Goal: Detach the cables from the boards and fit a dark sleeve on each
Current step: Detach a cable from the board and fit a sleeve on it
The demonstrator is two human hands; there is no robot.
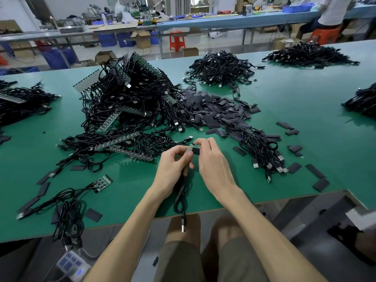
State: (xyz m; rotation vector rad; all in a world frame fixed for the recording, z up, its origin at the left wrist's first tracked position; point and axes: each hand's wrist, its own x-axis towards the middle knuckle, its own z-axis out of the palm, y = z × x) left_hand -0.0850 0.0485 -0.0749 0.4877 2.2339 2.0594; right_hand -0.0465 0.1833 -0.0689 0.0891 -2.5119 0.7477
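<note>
A person sits at a green tabletop, and the view looks down over their bare forearms. The left hand is curled round a black cable just below its pale end piece. The right hand pinches a small dark sleeve between thumb and fingertips and holds it against the tip of that cable end. The two hands meet above the middle of the tabletop's near edge. From the left hand the cable drops and loops once at the near edge. Its metal plug hangs past the edge, over the person's lap.

Beyond the hands, in the middle of the tabletop, rises a large tangle of boards with cables attached. A flat heap of loose sleeves touches its right side. Just to the right of the hands lies a bundle of cables, with single sleeves scattered around it. Toward the near left corner sits a small board with several cables trailing from it. Two more black cable piles lie along the far edge, and others sit at the left and right edges.

On the floor past the far edge stand open cardboard boxes and blue crates under a workbench. What is in them cannot be made out.
</note>
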